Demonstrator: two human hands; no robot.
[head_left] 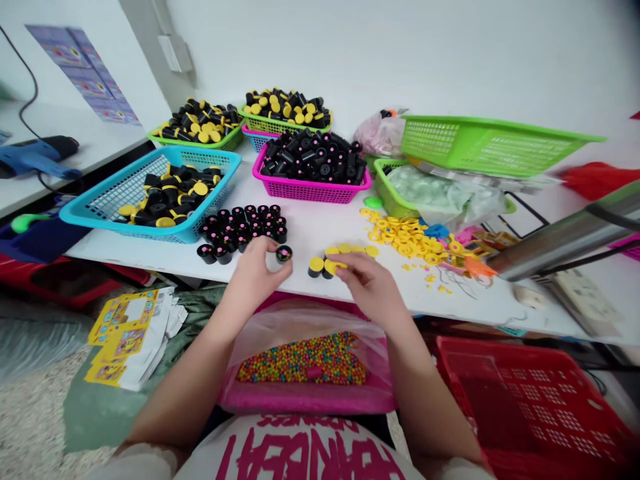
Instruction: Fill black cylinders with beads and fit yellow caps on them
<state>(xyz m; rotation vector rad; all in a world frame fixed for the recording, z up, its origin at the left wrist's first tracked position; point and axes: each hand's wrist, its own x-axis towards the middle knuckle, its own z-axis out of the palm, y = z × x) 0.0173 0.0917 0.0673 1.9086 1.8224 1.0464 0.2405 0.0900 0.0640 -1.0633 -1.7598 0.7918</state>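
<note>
My left hand (260, 268) pinches a small black cup (284, 253) between thumb and finger. Its open top faces up and shows coloured bits inside. Just behind and to the left stands a block of black cups (243, 223) with pink spots inside, set in rows. My right hand (367, 280) is closed on a yellow cap (341, 265), close above the front row of capped black cups (315, 267). Whether that cap touches the cup below it, I cannot tell. More yellow tops line up behind, partly hidden by my right fingers.
A pink tub (310, 400) of coloured beads sits below the table edge. Loose yellow caps (400, 233) lie at right. A blue basket (210, 220) and a magenta basket (310, 190) hold black cups. A metal pole (565, 230) slants across the right side.
</note>
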